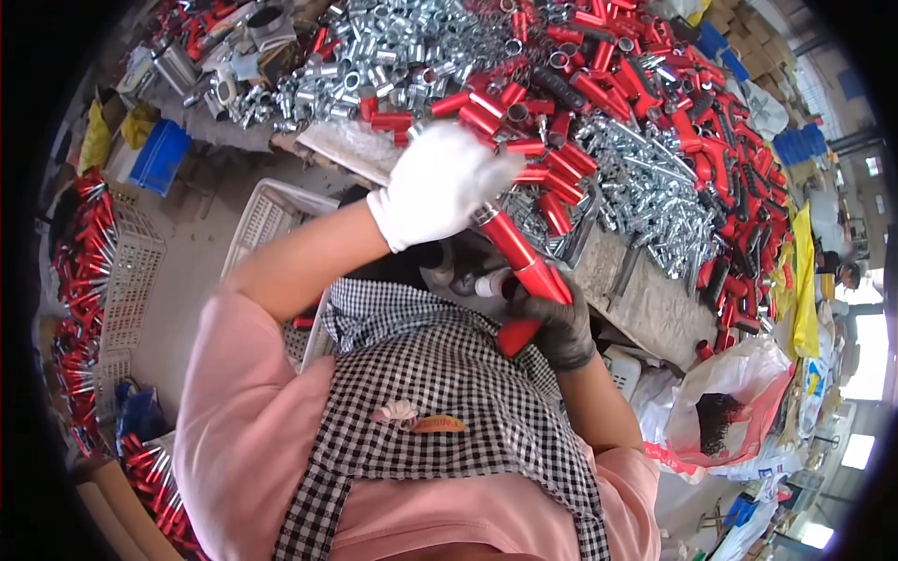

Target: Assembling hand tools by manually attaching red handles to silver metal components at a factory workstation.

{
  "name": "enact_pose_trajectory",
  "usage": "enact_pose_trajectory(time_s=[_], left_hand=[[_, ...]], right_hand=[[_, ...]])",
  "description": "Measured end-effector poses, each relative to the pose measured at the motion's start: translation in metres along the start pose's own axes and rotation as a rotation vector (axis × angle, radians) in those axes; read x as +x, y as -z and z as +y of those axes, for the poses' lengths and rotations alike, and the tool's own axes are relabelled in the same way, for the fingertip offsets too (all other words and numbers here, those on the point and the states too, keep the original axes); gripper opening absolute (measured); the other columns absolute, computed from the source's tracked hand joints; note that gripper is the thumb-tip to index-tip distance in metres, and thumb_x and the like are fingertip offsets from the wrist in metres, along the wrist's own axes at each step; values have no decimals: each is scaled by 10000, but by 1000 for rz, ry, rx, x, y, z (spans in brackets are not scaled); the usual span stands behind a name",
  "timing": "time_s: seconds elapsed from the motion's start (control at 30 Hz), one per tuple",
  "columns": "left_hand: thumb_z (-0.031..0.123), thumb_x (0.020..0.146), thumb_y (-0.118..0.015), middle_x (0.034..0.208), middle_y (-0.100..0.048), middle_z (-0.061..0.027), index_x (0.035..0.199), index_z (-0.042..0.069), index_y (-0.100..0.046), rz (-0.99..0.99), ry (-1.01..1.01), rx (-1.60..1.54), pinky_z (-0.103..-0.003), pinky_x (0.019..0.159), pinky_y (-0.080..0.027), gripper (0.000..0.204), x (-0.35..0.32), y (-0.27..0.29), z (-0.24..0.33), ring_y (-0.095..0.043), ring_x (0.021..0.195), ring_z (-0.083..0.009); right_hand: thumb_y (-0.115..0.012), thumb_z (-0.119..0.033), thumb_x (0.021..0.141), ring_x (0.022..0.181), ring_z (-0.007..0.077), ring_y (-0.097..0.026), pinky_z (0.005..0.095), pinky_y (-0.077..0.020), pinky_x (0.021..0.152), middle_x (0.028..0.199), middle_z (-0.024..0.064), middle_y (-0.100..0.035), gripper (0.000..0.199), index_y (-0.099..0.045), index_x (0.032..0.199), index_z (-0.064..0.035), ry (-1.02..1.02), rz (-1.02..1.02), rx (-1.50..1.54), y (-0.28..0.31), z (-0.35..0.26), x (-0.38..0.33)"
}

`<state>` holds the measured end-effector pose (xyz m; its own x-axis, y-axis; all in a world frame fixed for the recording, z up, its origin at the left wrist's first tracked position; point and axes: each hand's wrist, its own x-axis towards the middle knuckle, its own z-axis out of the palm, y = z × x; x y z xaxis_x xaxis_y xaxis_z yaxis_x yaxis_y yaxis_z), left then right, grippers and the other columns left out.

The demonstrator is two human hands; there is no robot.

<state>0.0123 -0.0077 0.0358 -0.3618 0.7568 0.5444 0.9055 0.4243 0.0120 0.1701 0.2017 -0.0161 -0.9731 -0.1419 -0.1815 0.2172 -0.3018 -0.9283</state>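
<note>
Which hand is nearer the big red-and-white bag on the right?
Right. The right hand, in a dark glove, holds the red piece left of the bag; the white-gloved left hand is farther left, near the piece's other end.

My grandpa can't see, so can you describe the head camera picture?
A dark-gloved right hand grips a red tube; the white-gloved left hand, blurred, is by its upper end. Beyond lie heaped red parts and silver parts.

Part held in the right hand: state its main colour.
Red; the held part shows best in the head view, the only one.
</note>
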Motion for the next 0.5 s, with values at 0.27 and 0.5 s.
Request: enact_pose_trajectory(time_s=[0.27, 0.5], left_hand=[[290, 939, -602, 868, -630, -96, 1022, 64, -556, 710, 1113, -2248, -531, 760, -510, 245, -5, -4, 25, -629, 745, -283], [494, 983, -518, 517, -213, 77, 644, 198, -370, 520, 700, -2291, -327, 450, -322, 473, 10, 7, 6, -246, 418, -98]], right_hand=[[-763, -257, 780, 728, 210, -631, 371, -528, 651, 970, 54, -653, 484, -575, 1183, -67, 1195, 226, -1718, -9, -15, 11], [-869, -292, 638, 738, 238, -640, 352, -521, 657, 922, 71, -653, 698, -579, 1222, -45, 1157, 322, -1455, -31, 12, 25]])
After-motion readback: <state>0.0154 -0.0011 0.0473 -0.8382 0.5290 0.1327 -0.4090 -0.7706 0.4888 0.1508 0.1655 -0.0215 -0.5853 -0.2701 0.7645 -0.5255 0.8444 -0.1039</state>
